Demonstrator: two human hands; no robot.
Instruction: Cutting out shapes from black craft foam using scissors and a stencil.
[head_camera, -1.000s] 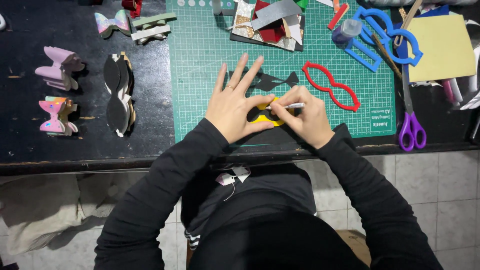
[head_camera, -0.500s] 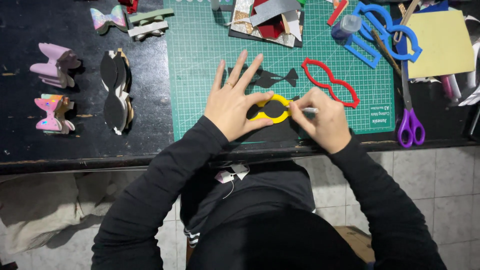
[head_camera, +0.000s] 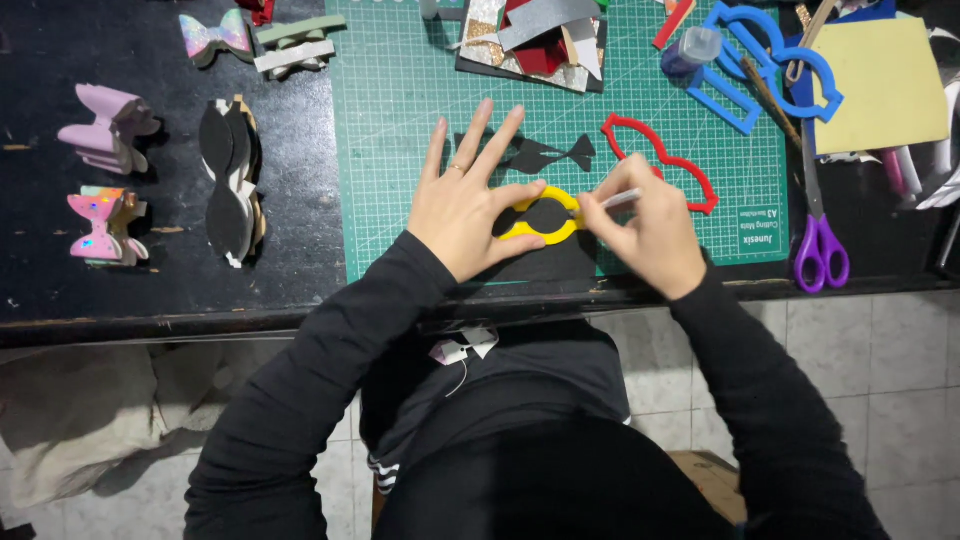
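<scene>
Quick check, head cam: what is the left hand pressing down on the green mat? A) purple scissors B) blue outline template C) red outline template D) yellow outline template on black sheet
D: the left hand lies flat with its thumb on the yellow outline template, which sits on a black sheet, while the right hand holds a pen at its edge; the red outline template lies apart to the right.

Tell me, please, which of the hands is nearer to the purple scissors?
Right. The right hand, holding a pen, is just left of the purple scissors; the left hand presses the yellow template farther left.
</scene>
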